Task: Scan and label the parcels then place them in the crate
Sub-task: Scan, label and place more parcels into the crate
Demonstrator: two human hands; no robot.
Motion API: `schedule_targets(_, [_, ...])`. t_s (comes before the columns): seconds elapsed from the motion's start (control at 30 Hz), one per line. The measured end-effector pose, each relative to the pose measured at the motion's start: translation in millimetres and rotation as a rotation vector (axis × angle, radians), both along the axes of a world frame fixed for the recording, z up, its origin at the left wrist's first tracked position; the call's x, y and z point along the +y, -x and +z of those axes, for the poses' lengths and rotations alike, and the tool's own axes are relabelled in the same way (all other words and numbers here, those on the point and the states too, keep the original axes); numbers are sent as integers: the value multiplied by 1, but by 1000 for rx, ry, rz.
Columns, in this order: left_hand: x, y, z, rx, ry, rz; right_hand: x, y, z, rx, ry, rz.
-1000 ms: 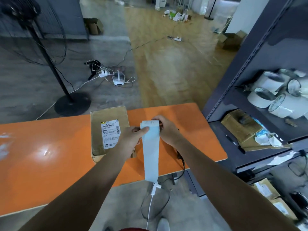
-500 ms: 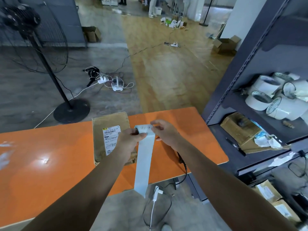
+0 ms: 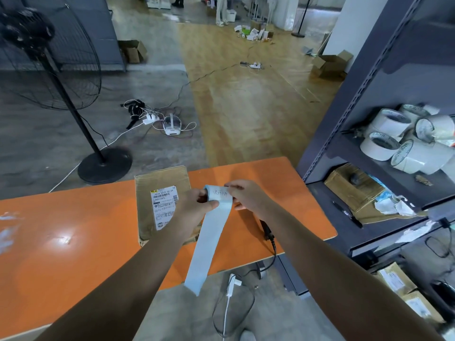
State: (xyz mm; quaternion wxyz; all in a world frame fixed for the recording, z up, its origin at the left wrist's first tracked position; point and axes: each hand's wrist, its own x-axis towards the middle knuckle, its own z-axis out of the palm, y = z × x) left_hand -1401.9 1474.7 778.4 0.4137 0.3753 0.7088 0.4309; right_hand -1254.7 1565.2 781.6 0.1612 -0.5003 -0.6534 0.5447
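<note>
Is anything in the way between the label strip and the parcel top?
Nothing visible. The left hand and right hand pinch the strip just right of the parcel; only the left forearm overlaps its right edge.

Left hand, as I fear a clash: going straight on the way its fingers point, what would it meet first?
The left hand points rightward, so past the blue label strip it pinches, it would likely meet the right hand.
</note>
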Motion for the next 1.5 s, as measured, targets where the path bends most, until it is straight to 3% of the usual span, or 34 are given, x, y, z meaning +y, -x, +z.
schedule_targets(0.5, [-1,-9,-5,88,39,54,-4,0,-6,-125,-162,-12])
schedule_targets(0.73, [3,-13,2,-166,76,244,-7,2,-3,-35,-36,-9])
schedule_targets(1.13, [5,-18,4,-226,80,180,-7,-14,1,-24,17,97])
schedule_targets(1.5, [16,-16,-6,118,135,16,-8,-31,5,-176,-103,179])
